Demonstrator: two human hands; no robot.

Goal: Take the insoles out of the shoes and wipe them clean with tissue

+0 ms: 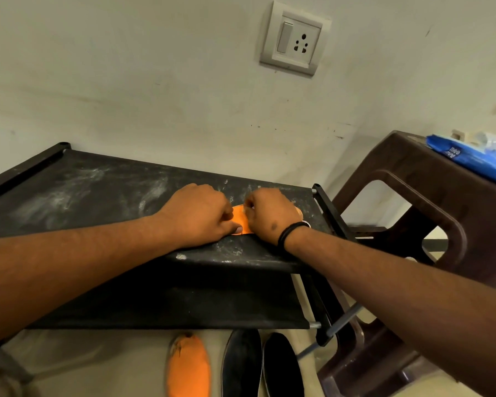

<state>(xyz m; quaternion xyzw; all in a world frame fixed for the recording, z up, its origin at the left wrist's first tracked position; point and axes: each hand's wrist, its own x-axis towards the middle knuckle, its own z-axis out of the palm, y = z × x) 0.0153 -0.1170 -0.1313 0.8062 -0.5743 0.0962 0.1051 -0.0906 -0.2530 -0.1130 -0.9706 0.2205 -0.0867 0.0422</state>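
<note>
An orange insole (240,220) lies on the dusty top shelf of a black shoe rack (98,193), mostly covered by both hands. My left hand (196,214) presses down on its left part with curled fingers. My right hand (269,214), a black band on its wrist, is curled over the right part with a bit of white tissue showing at the fingers. A second orange insole (188,366) and two black insoles (242,365) (282,368) lie on the floor below the rack.
A brown plastic stool (441,213) stands right of the rack, with a blue wet-wipe pack (470,156) on top. A wall socket (294,38) is on the wall above. The rack's lower shelf (184,299) sits under my arms.
</note>
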